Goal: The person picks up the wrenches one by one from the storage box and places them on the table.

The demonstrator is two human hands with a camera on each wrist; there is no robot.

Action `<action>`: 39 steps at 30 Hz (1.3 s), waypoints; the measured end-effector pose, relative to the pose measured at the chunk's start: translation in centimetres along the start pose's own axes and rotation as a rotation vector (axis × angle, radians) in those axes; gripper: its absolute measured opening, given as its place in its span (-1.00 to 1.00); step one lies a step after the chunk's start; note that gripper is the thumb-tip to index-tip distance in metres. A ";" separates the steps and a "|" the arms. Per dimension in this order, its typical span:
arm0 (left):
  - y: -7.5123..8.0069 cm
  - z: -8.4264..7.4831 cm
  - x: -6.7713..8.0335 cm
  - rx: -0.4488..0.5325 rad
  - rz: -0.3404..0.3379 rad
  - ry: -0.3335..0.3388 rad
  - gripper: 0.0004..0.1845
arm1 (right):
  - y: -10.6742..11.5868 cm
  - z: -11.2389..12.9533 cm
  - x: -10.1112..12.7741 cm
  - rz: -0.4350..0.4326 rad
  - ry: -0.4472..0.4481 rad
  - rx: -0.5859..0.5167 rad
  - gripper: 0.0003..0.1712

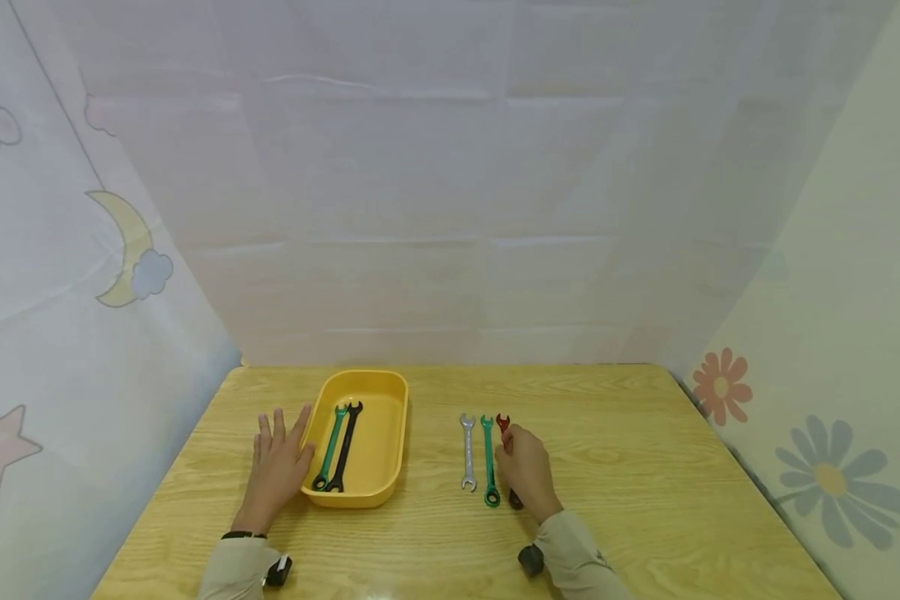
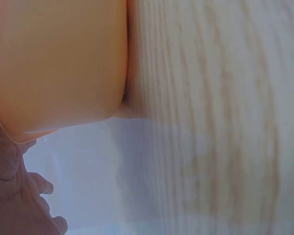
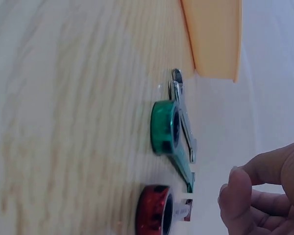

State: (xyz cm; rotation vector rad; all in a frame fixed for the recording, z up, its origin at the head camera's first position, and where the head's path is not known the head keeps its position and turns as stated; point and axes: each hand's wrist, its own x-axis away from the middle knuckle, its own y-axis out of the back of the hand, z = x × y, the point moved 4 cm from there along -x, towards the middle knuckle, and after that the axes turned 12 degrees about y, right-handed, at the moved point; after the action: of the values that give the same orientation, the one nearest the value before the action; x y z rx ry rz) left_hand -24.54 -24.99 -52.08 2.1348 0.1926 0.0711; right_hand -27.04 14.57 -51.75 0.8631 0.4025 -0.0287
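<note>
My left hand (image 1: 273, 468) rests at the left side of a yellow tray (image 1: 381, 442), fingers spread and straight, the thumb touching the rim. A green wrench (image 1: 332, 446) and a black wrench (image 1: 347, 446) lie side by side in the tray. Over a red wrench (image 1: 503, 423) on the table is my right hand (image 1: 528, 471), hiding its middle. In the right wrist view the bent fingers (image 3: 237, 196) and thumb hover apart from the red wrench (image 3: 154, 210), holding nothing. Just left of it lie another green wrench (image 1: 489, 458) and a silver wrench (image 1: 468, 454).
The wooden table (image 1: 435, 550) has a pale cloth backdrop (image 1: 435, 208) behind it and patterned cloth on both sides. The tray stands left of the three wrenches on the table, with bare wood between.
</note>
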 end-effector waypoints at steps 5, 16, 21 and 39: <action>0.0 0.0 0.0 -0.006 0.003 0.006 -0.32 | -0.5 0.7 -0.3 0.004 -0.001 -0.032 -0.88; -0.1 0.0 -0.3 -0.026 -0.021 -0.006 -0.33 | -1.1 2.6 -1.3 0.015 0.026 -0.137 -0.81; -0.1 0.1 -0.4 -0.025 -0.019 0.002 -0.34 | -1.3 3.6 -1.9 0.008 0.039 -0.163 -0.77; 0.0 -0.1 -0.2 -0.017 -0.018 0.003 -0.34 | -1.8 7.5 -4.0 -0.005 0.155 -0.223 -0.76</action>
State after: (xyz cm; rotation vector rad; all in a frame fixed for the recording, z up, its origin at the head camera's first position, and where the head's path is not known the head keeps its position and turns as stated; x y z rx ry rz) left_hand -24.78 -24.98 -52.00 2.1159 0.2122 0.0647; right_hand -28.58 7.29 -47.24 0.6456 0.5423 0.0776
